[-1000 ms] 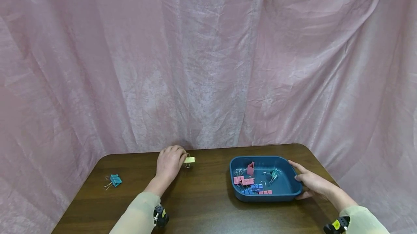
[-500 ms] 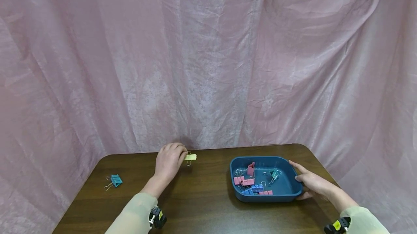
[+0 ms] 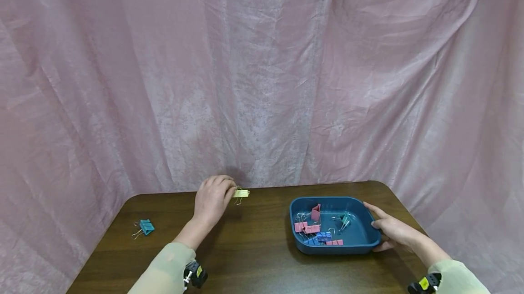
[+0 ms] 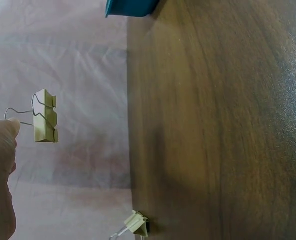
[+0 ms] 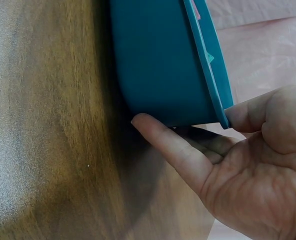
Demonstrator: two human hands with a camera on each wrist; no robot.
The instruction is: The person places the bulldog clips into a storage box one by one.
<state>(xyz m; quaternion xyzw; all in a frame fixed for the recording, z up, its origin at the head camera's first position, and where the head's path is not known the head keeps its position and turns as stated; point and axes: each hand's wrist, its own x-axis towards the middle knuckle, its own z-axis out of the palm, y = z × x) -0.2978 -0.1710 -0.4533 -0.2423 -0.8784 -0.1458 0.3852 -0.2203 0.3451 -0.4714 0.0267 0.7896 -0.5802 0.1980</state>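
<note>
A: Pinching a wire handle, the left hand (image 3: 212,199) is seen lifting a yellow binder clip (image 3: 240,193) clear of the brown table (image 3: 254,248), left of the blue tray (image 3: 370,235) and near the table's far edge.

B: And the right hand (image 3: 392,229)?

A: It is laid against the tray's right side, fingers straight, thumb on the rim. Pink, blue and teal clips (image 3: 317,232) are held inside the tray. One teal clip (image 3: 145,227) is seen far left of the tray.
</note>
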